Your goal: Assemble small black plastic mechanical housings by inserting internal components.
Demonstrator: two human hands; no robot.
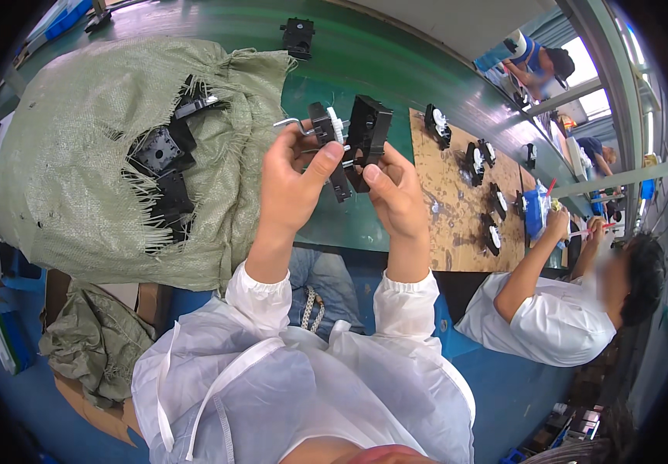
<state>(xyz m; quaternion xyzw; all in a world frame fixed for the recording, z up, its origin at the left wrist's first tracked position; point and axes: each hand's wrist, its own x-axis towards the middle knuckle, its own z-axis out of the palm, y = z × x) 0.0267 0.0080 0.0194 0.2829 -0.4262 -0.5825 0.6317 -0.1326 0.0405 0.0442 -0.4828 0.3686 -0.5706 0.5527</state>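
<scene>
While the left hand [291, 182] grips the cranked piece [324, 131], the right hand [396, 193] clamps the black housing [369, 127] alongside, aligning them above the worktop [380, 62].

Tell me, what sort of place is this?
Probably a factory assembly bench: both hands fit black plastic parts together, a woven sack holds more, and a co-worker works beside a board of similar parts.

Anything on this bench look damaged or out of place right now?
Yes: the woven sack on the left is torn open, its edges frayed, with black plastic parts showing through the hole. The parts on the brown board lie in a loose row.
</scene>
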